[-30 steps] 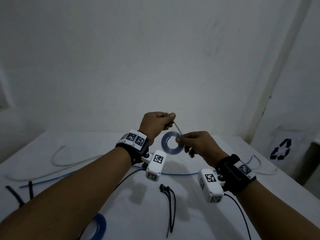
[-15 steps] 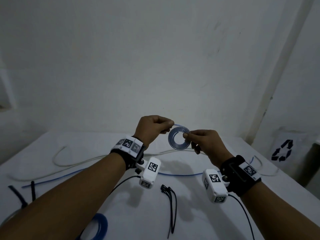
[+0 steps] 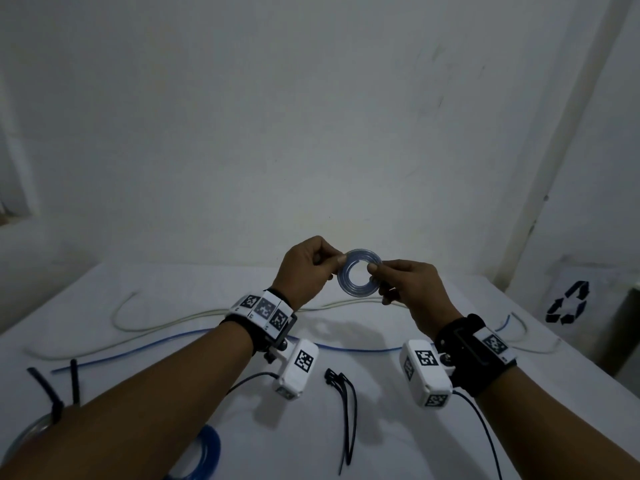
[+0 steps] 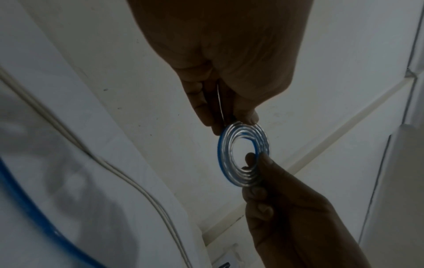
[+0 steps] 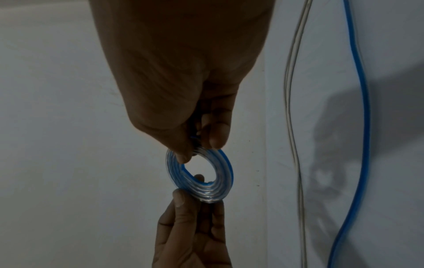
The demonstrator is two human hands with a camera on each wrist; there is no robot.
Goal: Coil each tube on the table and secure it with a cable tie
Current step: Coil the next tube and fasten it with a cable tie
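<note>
- I am pinching the coiled clear tube (image 3: 360,271) between my left hand (image 3: 304,270) and right hand (image 3: 412,289), one on either rim.
- The coil is hanging in the air above the table (image 3: 381,427), over the loose cable ties (image 3: 346,403).

Dim light on a bare white wall (image 3: 311,116) behind a white table (image 3: 398,427) — a recycling-symbol sign (image 3: 568,303) at right.
</note>
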